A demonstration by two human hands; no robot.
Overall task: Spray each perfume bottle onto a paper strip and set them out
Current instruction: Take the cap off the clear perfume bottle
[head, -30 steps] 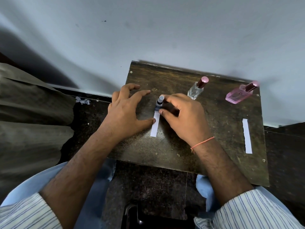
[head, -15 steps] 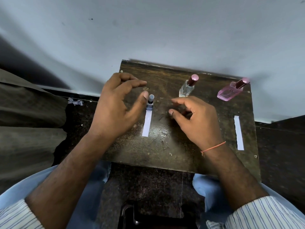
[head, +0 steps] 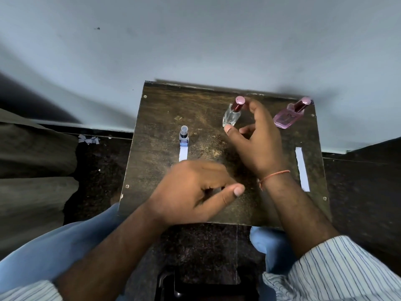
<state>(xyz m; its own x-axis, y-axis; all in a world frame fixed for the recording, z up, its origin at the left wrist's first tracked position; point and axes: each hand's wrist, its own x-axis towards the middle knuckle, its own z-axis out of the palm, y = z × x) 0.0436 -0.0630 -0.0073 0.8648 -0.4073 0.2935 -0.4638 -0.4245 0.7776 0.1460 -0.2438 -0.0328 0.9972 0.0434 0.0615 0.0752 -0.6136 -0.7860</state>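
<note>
A pale wall (head: 195,40) filled the upper part of the view, and against it stood a small dark wooden table (head: 156,118), scuffed and dusty. The person's left hand (head: 195,192) hovered over the table's near edge, blurred, fingers loosely curled and thumb extended, holding nothing that could be seen. The right hand (head: 258,144), with an orange thread at the wrist, was opened around the clear perfume bottle (head: 231,116); its thumb tip touched the bottle's base and a fingertip was beside the dark red cap, though a firm grasp could not be confirmed. That bottle stood tilted near the table's far edge. At the far right corner lay the pink perfume bottle (head: 286,119), also with a dark red cap. Toward the left stood the small blue spray bottle (head: 184,136), upright on the far end of a white paper strip (head: 183,154). A second paper strip (head: 302,168) lay alone near the right edge, well apart from the bottles. Paper scraps (head: 89,139) lay on the floor to the left.
</note>
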